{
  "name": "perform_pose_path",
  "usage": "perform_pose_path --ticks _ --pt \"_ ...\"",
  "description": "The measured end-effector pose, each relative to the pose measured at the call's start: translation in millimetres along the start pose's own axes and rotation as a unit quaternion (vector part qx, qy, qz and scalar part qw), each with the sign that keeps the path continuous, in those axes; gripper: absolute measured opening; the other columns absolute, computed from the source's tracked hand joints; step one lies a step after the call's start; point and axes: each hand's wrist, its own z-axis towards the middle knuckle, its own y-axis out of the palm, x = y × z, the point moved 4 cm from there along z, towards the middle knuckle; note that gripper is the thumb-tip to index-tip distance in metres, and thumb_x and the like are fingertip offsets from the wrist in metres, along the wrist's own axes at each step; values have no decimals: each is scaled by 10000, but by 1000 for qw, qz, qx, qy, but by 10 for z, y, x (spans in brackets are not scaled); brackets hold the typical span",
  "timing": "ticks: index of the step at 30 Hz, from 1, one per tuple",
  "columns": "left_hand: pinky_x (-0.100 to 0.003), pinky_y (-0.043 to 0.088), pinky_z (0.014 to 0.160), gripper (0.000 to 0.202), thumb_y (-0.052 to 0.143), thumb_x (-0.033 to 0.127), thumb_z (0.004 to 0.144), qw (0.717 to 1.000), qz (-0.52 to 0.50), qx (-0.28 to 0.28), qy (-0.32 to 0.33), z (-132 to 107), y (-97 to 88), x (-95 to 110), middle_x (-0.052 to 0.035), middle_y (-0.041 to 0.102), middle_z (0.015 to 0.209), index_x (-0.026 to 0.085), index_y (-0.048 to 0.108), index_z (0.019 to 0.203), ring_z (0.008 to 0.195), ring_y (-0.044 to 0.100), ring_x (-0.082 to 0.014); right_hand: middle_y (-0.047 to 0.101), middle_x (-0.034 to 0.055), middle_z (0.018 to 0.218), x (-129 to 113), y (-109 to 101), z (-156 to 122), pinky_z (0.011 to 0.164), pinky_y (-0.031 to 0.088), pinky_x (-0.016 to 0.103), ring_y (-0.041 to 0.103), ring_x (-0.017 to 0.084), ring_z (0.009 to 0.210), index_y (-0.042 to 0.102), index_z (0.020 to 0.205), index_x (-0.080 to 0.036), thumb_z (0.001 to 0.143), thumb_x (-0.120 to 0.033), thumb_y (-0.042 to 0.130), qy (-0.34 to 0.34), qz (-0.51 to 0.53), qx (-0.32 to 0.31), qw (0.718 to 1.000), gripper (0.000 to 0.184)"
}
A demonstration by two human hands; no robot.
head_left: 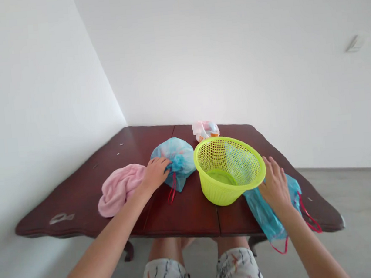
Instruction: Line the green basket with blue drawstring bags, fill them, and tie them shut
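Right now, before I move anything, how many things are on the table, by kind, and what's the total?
Blue drawstring bags: 2
Pink towel: 1
Green basket: 1
Small plastic bag: 1
Total: 5

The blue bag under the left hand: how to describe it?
On the dark red table, find the lime-green basket. Just left of it, the left hand rests on a puffed blue bag, rounder than the flat one under the right hand.
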Motion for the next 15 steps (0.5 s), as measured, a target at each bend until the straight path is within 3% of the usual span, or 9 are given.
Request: perform_pose_path --ticks 3,6,10,12,15 --pt "-565 587 1191 298 586 354 1106 997 -34 50 -57 -61 -224 -53 -169 877 1284 224 805 1261 1256 805 -404 703 274 1619 6 -545 -477 1289 535 712 657 447 1556 632 1659 -180 1192 -498 550 10 86 126 988 571" --pt "-492 633 1098 437 443 486 1193 988 -75 98 -92 -220 -528 -32 -167 864 1316 213 755 1331 1219 810 -369 794 234 1425 5 -833 -1164 1196 582 679 753 442 1373 726 1490 -201 1185 -498 618 20 120 163 979 439" --pt "-460 655 1058 436 508 566 1146 966 -146 176 -119 -512 -948 143 -127 858 1238 227 776 1201 1185 805 -350 852 161 1305 -182 -850 -1896 1080 611 558 821 389 1191 776 1370 -237 1193 -478 636 49 147 130 979 330" --pt "-438 669 1011 394 583 581 1110 945 -202 214 -141 -641 -1106 273 -92 863 1106 250 793 1068 1114 816 -339 861 132 1263 -432 -803 -2042 1032 630 497 837 349 1146 795 1325 -247 1208 -428 626 38 178 119 976 274" --pt "-387 670 822 439 703 654 1044 914 -283 229 -178 -783 -1233 486 -57 807 822 256 766 869 894 807 -308 859 118 1278 -987 -751 -2015 1015 671 442 847 304 1170 798 1317 -256 1205 -303 624 -15 248 104 963 212"
